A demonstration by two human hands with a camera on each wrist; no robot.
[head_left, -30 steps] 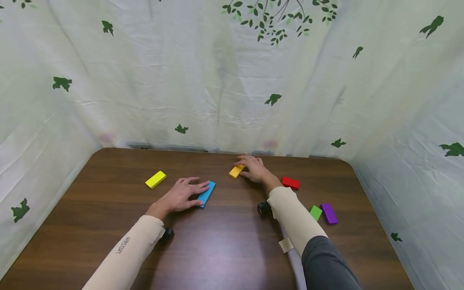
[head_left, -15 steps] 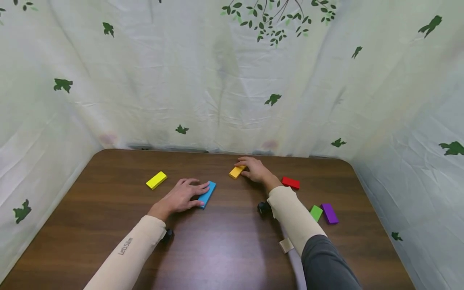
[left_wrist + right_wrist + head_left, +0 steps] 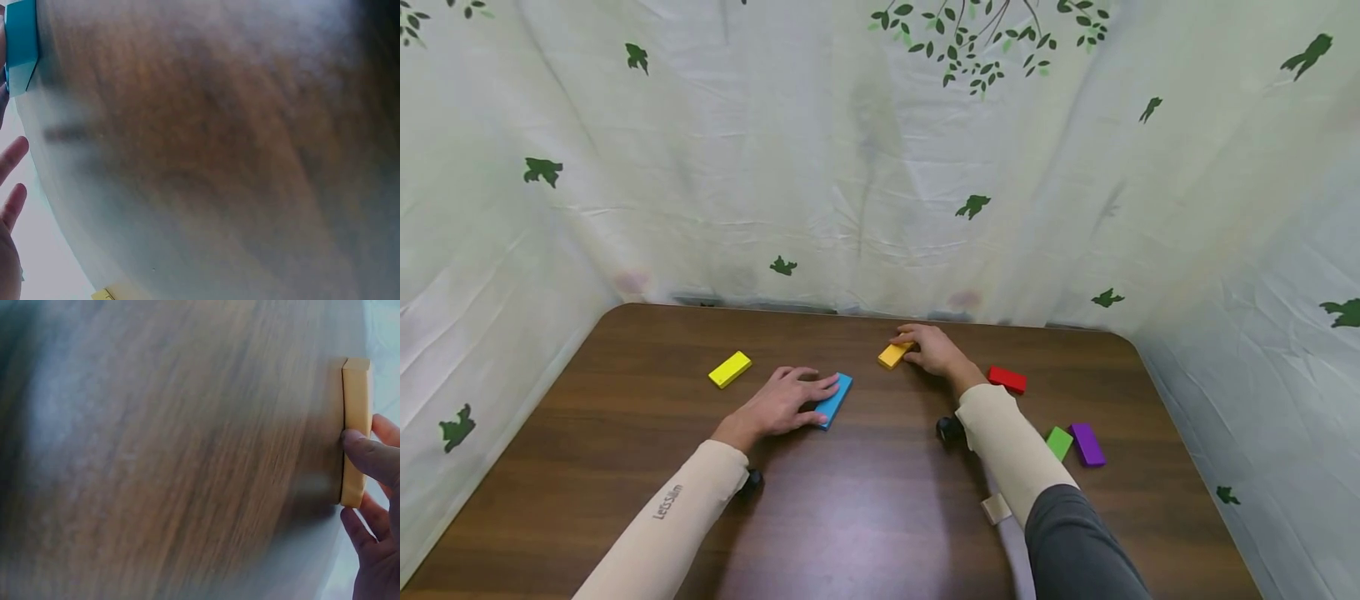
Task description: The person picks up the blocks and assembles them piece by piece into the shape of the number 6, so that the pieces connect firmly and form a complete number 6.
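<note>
Currently, the orange block (image 3: 891, 356) sits just below the middle of the head frame, its long axis slanting from lower left to upper right. Your right hand (image 3: 934, 348) comes at it from the right and covers its upper-right end; in the right wrist view you pinch it, thumb across the long face, fingers behind. Below and to its left lies the blue block (image 3: 837, 403), leaning the same way but more steeply, its upper end nearer the orange one. Your left hand (image 3: 784, 402) holds it from the left, thumb by the lower end and fingertips by the upper; how firmly, you cannot tell. Farther out, the yellow block (image 3: 730, 369) is nearer your left hand, to its upper left. Right of centre, the red block (image 3: 1007, 380), green block (image 3: 1059, 442) and purple block (image 3: 1087, 445) lie on your right arm's side.
</note>
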